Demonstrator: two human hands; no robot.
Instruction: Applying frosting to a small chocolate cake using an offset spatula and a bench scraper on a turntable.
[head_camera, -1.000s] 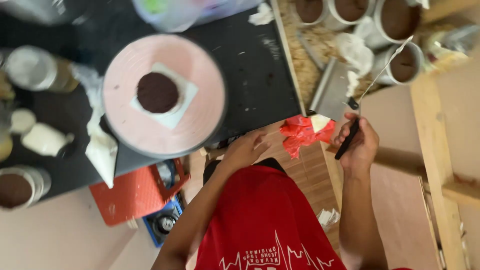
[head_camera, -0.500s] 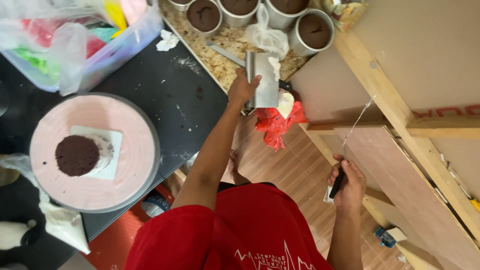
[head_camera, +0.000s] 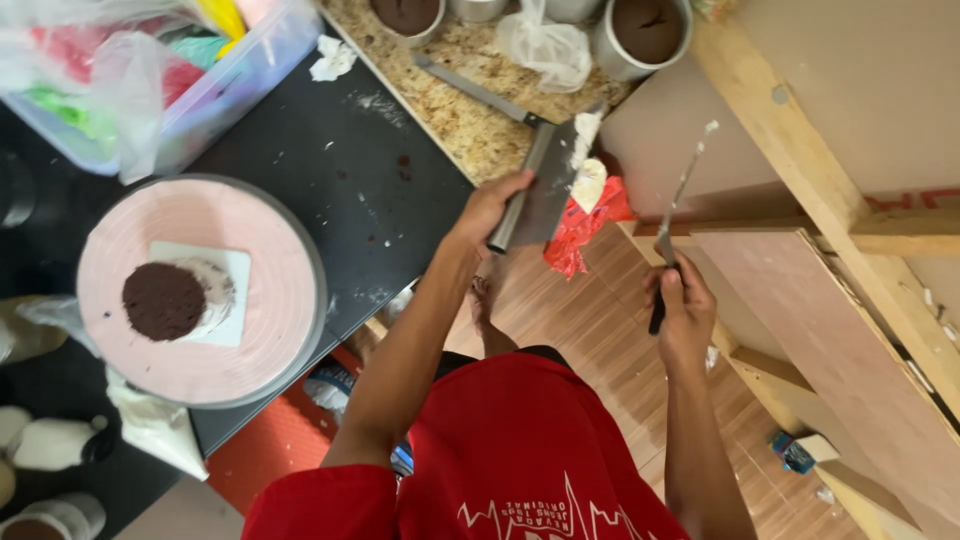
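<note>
Head view, centre frame: my left hand (head_camera: 487, 208) is clamped round the metal scraper (head_camera: 545, 188) while my right hand (head_camera: 684, 308) is fisted on the palette knife (head_camera: 678, 205) (cream at its tip). I'd draw the knife flat along the scraper's edge, over the red bag (head_camera: 580, 225).

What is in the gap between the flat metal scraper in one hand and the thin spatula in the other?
In the head view, a crumpled red bag hangs between the scraper and the spatula, with wooden floor beneath.
</note>
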